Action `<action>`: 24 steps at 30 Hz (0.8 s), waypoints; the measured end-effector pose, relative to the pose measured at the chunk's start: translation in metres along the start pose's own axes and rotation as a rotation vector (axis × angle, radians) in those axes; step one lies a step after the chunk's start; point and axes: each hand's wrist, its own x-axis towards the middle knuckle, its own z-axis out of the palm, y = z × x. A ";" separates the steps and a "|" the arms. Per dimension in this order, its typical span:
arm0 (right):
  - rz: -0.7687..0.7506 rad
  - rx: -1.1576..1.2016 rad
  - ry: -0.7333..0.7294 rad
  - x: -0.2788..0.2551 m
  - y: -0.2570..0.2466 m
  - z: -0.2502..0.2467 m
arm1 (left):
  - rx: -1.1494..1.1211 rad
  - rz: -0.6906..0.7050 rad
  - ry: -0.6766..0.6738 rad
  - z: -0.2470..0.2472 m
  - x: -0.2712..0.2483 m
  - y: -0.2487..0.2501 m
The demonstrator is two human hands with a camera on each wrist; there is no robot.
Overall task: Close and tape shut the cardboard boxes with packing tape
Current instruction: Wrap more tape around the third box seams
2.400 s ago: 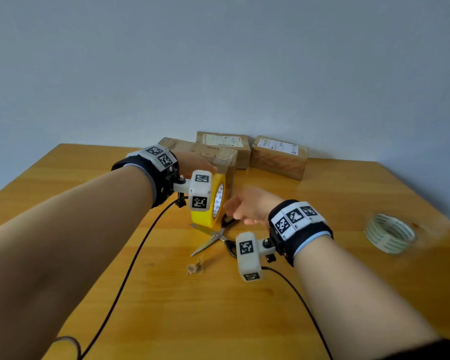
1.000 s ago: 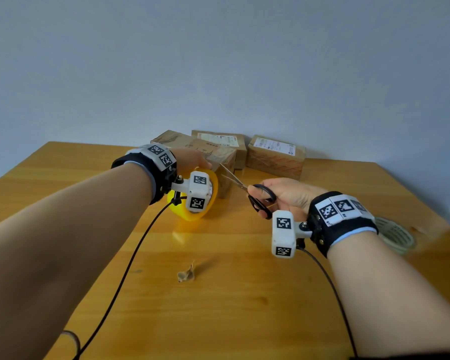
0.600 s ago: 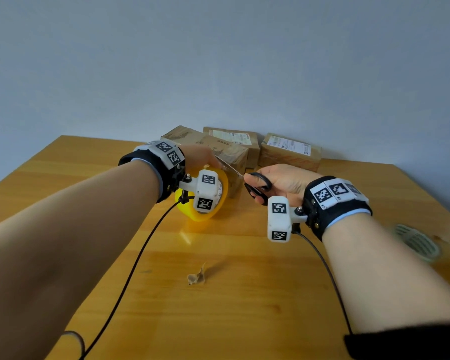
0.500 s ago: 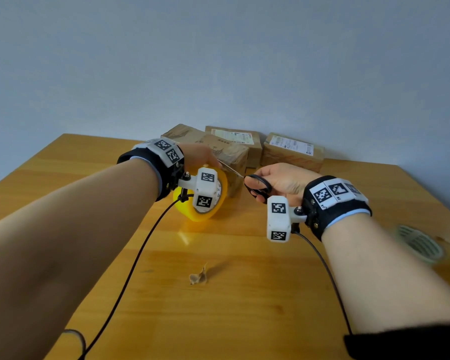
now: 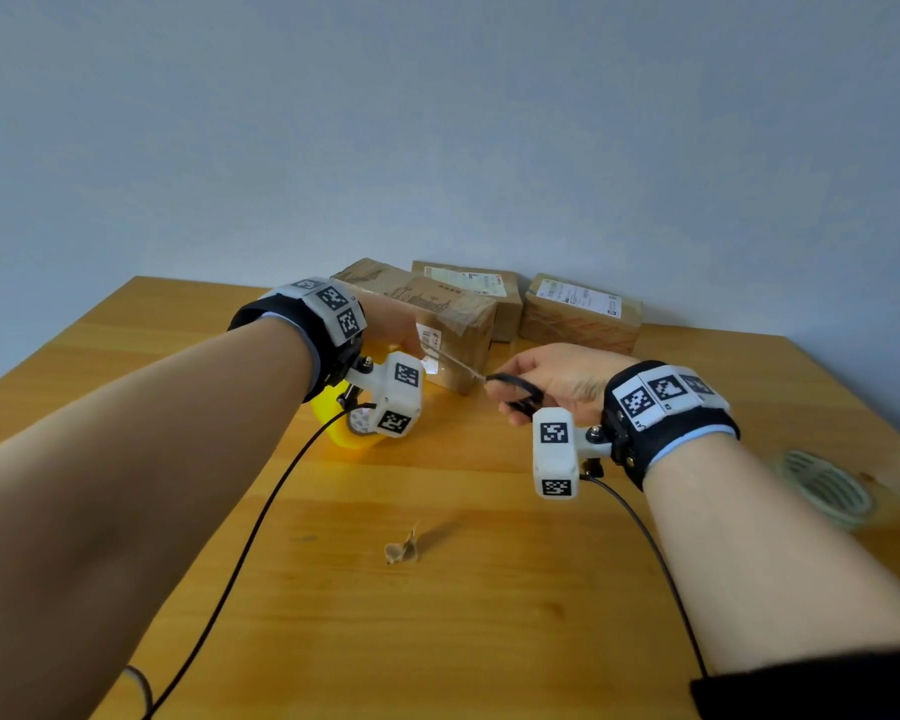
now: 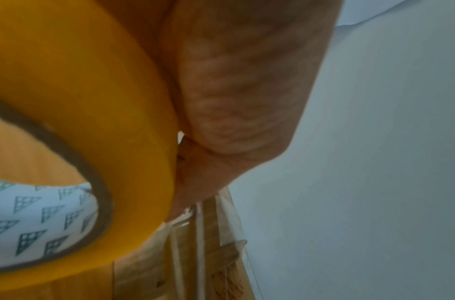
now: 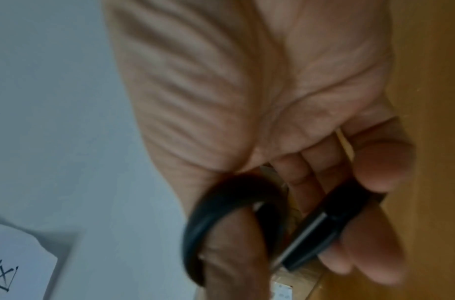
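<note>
Three closed cardboard boxes stand at the table's back: the nearest box (image 5: 427,314), a middle box (image 5: 468,283) and a right box (image 5: 580,314). My left hand (image 5: 391,324) grips a yellow tape roll (image 5: 333,423), its white patterned core and rim (image 6: 92,101) filling the left wrist view, held against the nearest box's front. My right hand (image 5: 552,376) holds black-handled scissors (image 5: 515,394), thumb through one loop (image 7: 234,219), fingers curled round the other. The blades (image 5: 450,358) point left toward the tape by the left hand.
A second, pale tape roll (image 5: 827,485) lies flat at the table's right. A small crumpled scrap (image 5: 401,550) sits on the wooden table (image 5: 437,641) near the front centre. Black cables trail from both wrist cameras.
My right hand picked the scissors up off the table and brought them up and left to the tape at the nearest box. The left hand tilted the roll down beside that box.
</note>
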 end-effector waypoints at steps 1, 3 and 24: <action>0.031 -0.080 0.000 -0.001 0.004 -0.001 | 0.018 -0.006 0.005 0.000 0.001 -0.003; 0.093 -0.334 0.063 0.000 0.014 0.000 | 0.036 -0.010 0.025 -0.002 0.000 -0.007; -0.547 -0.680 0.717 0.032 -0.042 0.046 | -0.044 0.074 0.030 -0.004 -0.001 -0.017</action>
